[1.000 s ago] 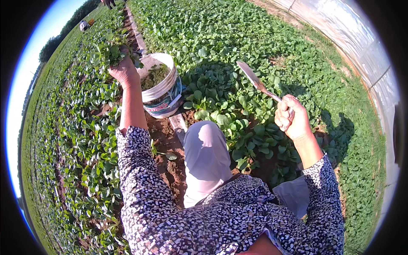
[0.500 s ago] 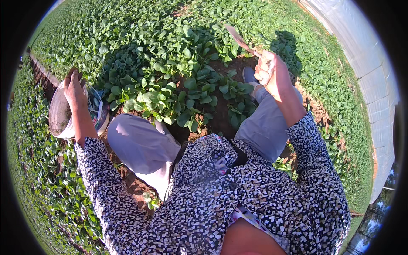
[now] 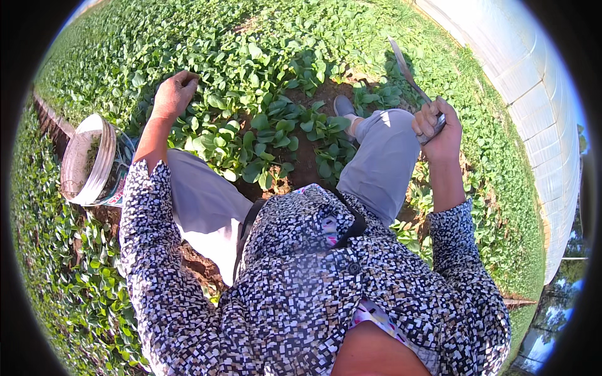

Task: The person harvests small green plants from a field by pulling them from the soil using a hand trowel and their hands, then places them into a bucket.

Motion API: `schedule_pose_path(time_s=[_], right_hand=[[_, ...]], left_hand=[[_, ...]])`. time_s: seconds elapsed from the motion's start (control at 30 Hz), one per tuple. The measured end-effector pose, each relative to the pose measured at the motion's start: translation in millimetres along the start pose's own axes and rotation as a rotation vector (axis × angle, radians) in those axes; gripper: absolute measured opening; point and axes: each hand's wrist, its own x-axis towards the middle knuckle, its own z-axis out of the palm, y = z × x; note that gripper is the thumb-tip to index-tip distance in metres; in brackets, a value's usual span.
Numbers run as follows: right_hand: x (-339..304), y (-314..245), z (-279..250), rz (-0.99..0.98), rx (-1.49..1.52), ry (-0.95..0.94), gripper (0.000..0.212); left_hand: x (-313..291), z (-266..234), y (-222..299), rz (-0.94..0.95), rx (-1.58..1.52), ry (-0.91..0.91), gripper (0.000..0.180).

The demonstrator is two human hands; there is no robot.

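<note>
My right hand (image 3: 438,128) is wrapped round the handle of a narrow-bladed hand trowel (image 3: 403,65). Its long metal blade points up and away, over the leaves beyond my right knee. Above the leafy green plants (image 3: 269,135) at the left, my left hand (image 3: 175,95) hangs with its fingers curled in and together. No leaf or tool shows in it, though the underside of the fingers is partly hidden. A white bucket (image 3: 105,164) leans on its side left of that forearm, its mouth facing leftward with some dirt inside.
Low leafy plants spread over the field on all sides. Bare brown soil (image 3: 307,161) shows between my legs, and my shoe (image 3: 344,106) rests beyond it. White plastic sheeting (image 3: 533,119) runs along the right side. A narrow edging strip (image 3: 55,117) lies at the far left.
My left hand has left the bucket and moved right over the plants, its fingers curling in. My right hand has moved right and slightly nearer with the trowel.
</note>
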Motion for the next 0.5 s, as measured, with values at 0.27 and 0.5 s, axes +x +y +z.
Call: schedule_pose_path(time_s=[0.27,0.5], right_hand=[[-26,-18,22,-0.074,-0.094,-0.02,0.028],[-8,-34,49,-0.153,-0.17,-0.183,0.033]], left_hand=[[-1,11,4,0.063,0.071,-0.05,0.028],[0,9,-2,0.049,0.044,-0.045,0.026]])
